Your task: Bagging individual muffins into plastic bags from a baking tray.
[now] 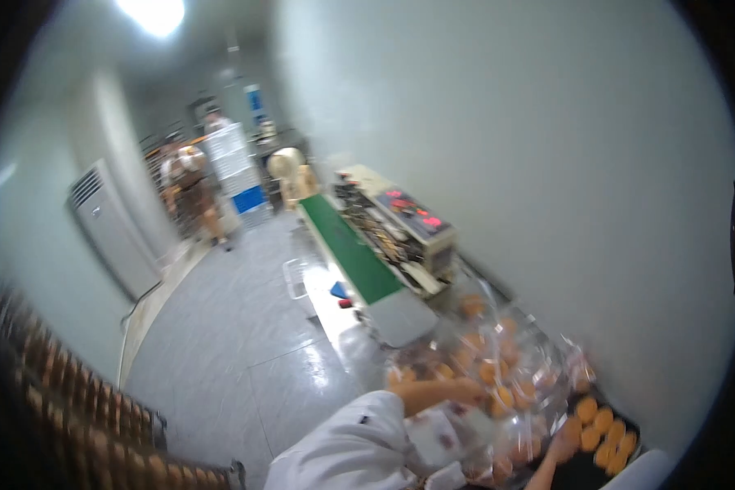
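Note:
My left hand reaches into a heap of clear plastic bags that hold round, orange-brown baked goods; blur hides whether its fingers grip anything. My right hand is at the left side of a dark baking tray, beside rows of round baked pieces. Whether it touches or holds one cannot be made out. Between my arms lie a white printed packet or sheet and more filled clear bags.
Beyond the bags stands a sealing machine with a green conveyor belt. Racks of loaded trays stand at lower left. Farther back are two people, stacked crates and a floor-standing air conditioner.

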A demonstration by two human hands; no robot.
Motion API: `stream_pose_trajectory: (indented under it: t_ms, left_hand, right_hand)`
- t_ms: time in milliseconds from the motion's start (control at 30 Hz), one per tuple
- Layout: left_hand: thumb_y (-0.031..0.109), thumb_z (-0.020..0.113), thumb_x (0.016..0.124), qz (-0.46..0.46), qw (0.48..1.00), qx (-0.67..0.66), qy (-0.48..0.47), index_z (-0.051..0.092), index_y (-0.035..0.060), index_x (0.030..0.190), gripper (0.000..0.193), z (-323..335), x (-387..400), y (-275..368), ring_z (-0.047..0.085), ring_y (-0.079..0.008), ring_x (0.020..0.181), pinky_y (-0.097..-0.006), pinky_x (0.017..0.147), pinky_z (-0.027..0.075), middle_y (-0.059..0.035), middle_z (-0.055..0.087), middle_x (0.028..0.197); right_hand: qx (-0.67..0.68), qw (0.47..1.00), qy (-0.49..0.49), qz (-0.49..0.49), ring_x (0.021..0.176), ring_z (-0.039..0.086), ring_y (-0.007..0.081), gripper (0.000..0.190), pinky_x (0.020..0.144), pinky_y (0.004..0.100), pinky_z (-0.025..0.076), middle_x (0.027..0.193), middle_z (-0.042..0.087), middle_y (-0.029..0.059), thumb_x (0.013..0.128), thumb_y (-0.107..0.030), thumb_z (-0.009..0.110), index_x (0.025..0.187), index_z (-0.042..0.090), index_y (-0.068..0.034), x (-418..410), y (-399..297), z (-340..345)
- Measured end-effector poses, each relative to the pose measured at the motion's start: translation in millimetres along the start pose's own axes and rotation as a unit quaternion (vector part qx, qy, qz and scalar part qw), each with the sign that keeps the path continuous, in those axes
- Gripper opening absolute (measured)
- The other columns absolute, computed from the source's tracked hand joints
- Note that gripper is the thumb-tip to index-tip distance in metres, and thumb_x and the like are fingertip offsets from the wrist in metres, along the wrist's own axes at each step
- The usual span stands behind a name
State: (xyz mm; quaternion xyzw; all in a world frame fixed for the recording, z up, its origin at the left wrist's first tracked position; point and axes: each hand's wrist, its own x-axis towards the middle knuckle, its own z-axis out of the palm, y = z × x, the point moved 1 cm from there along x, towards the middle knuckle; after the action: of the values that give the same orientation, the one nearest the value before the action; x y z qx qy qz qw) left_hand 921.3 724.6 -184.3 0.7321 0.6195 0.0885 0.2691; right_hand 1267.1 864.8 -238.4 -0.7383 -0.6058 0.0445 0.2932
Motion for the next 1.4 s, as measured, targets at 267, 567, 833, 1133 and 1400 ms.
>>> stream_pose_trajectory:
  t_ms: [267, 567, 833, 1133, 1400]
  left_hand:
    - [0.026, 0.064, 0.076, 0.065, 0.969, 0.24, 0.004, 0.067, 0.0118, 0.082, 0.016, -19, 9, 11, 0.059, -0.0283, 0.09, -0.0418, 0.068, 0.049, -0.0095, 0.061, 0.098]
    - [0.022, 0.063, 0.077, 0.144, 0.97, 0.18, 0.083, 0.062, 0.0105, 0.083, 0.013, -40, -39, 10, 0.062, -0.0297, 0.077, -0.0426, 0.063, 0.049, -0.0109, 0.062, 0.081]
    - [0.016, 0.06, 0.076, 0.263, 0.954, 0.131, 0.049, 0.058, 0.0106, 0.08, 0.007, -86, -115, 92, 0.061, -0.0332, 0.067, -0.0452, 0.057, 0.045, -0.0087, 0.063, 0.074]
    - [0.025, 0.069, 0.07, 0.247, 0.966, 0.071, 0.019, 0.069, 0.0109, 0.072, 0.015, -105, -107, 96, 0.059, -0.0301, 0.083, -0.0416, 0.07, 0.046, -0.0115, 0.063, 0.078]
    - [0.027, 0.069, 0.069, 0.297, 0.942, -0.157, -0.007, 0.073, 0.0101, 0.079, 0.02, -74, -78, 127, 0.053, -0.0315, 0.101, -0.0398, 0.083, 0.044, -0.0199, 0.058, 0.102]
  right_hand:
    - [0.282, 0.955, -0.089, 0.0, 0.081, 0.066, 0.0239, 0.036, 0.073, 0.0337, 0.052, 0.09, 0.067, 0.0191, 0.067, -0.014, 0.078, 0.091, 0.065, 0.008, -14, 90, -87]
    - [0.487, 0.845, -0.183, -0.12, 0.099, 0.059, 0.0208, 0.043, 0.087, 0.0308, 0.046, 0.11, 0.06, 0.0139, 0.079, -0.011, 0.071, 0.113, 0.054, 0.009, -50, -90, -231]
    - [0.503, 0.775, -0.282, -0.258, 0.108, 0.053, 0.0299, 0.058, 0.096, 0.0383, 0.039, 0.119, 0.052, 0.0165, 0.073, -0.009, 0.066, 0.125, 0.043, 0.0, -60, -144, -162]
    - [0.263, 0.747, -0.26, -0.553, 0.116, 0.043, 0.0366, 0.076, 0.1, 0.0417, 0.035, 0.128, 0.04, 0.0179, 0.059, -0.003, 0.072, 0.127, 0.037, -0.005, -102, -235, -223]
    - [-0.046, 0.655, -0.238, -0.716, 0.112, 0.048, 0.0379, 0.058, 0.093, 0.0423, 0.042, 0.123, 0.046, 0.0206, 0.07, -0.014, 0.067, 0.123, 0.046, -0.003, -111, -201, -270]
